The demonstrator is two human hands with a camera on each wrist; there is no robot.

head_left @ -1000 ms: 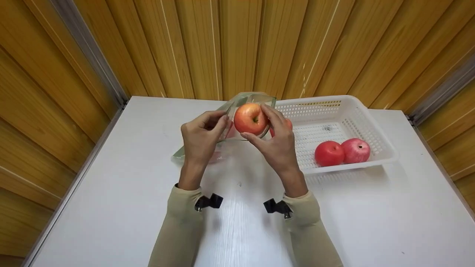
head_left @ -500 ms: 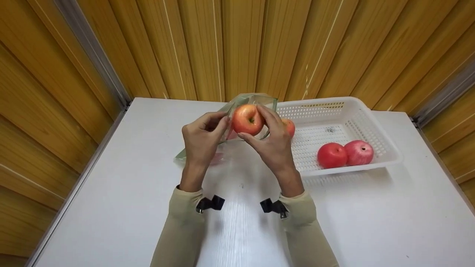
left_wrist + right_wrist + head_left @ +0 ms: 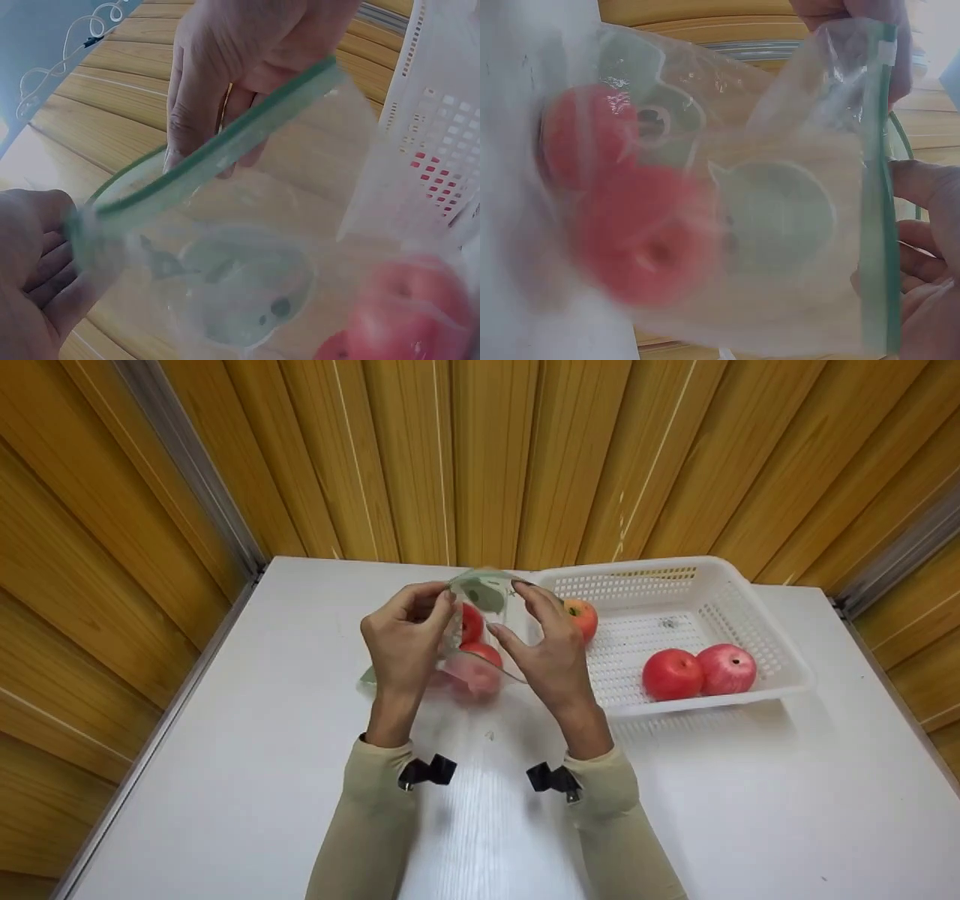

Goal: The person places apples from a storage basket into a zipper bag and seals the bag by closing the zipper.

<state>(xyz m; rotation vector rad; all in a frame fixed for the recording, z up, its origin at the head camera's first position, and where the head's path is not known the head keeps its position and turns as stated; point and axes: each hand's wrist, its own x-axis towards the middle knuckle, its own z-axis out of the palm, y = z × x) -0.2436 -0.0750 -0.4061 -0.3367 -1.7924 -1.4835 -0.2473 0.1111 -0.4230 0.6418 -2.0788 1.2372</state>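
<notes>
A clear zip bag with a green strip along its mouth and pale green printed shapes stands between the hands. My left hand pinches one end of its mouth. At the other side, my right hand has thumb and fingers spread apart, holding no fruit; in the left wrist view its fingertips reach behind the green strip. Two red apples show low in the bag: one nearer me, the other partly hidden by the left hand.
A white perforated plastic basket stands on the white table at right. Inside it are an orange-red apple beside the right hand, a smooth red fruit and a pinkish fruit. A wood-slat wall rises behind.
The apple that the right hand held over the bag's mouth has left its fingers and dropped into the bag. The bag's mouth has sunk lower; the left hand keeps its pinch.
</notes>
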